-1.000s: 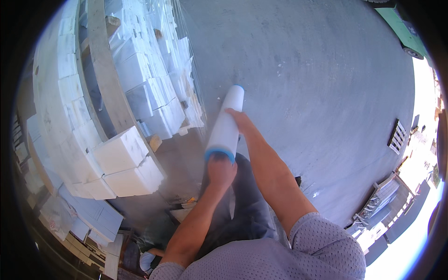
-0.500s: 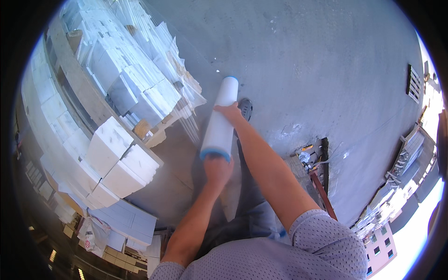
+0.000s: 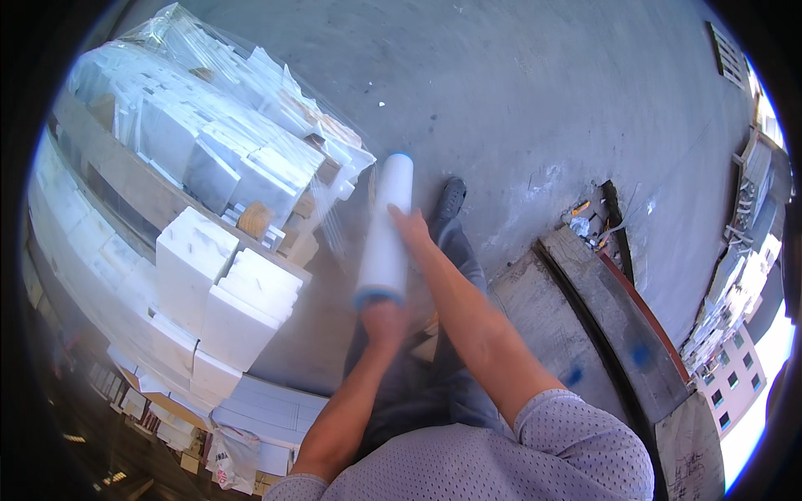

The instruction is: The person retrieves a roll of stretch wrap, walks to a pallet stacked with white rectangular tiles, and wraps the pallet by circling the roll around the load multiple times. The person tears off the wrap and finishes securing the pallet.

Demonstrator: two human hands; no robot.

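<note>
Outdoors on a grey concrete floor (image 3: 518, 100), white stone-like blocks (image 3: 196, 250) stand stacked at nine o'clock, beside a long wooden beam (image 3: 167, 188) on my left. Beyond it, toward ten o'clock, clear film (image 3: 171, 33) drapes a second heap of pale slabs (image 3: 217, 159), with a round wooden piece (image 3: 253, 219) at its near edge. A pale plastic bag (image 3: 234, 459) sits at seven o'clock.

Just below centre, at six o'clock, my left hand (image 3: 384, 321) is gathered at the near, blue-rimmed end of a white roll (image 3: 387, 250); blur hides the fingers, so whether they hook inside the core I cannot tell. The roll runs from there toward twelve o'clock, to the right of the slabs. My right hand (image 3: 409, 230) is half curled around its middle, thumb side uppermost.

Good handling, I judge, calls for a firm left hand on the end and a lighter right hand guiding the barrel, with the roll's far end clear of sharp slab corners that could snag it. Footing matters too: my dark shoe (image 3: 452, 196) shows close by at one o'clock, while a debris-filled gap (image 3: 597, 221) lies at three. Farther out, a pallet (image 3: 725, 57) rests at two o'clock.
</note>
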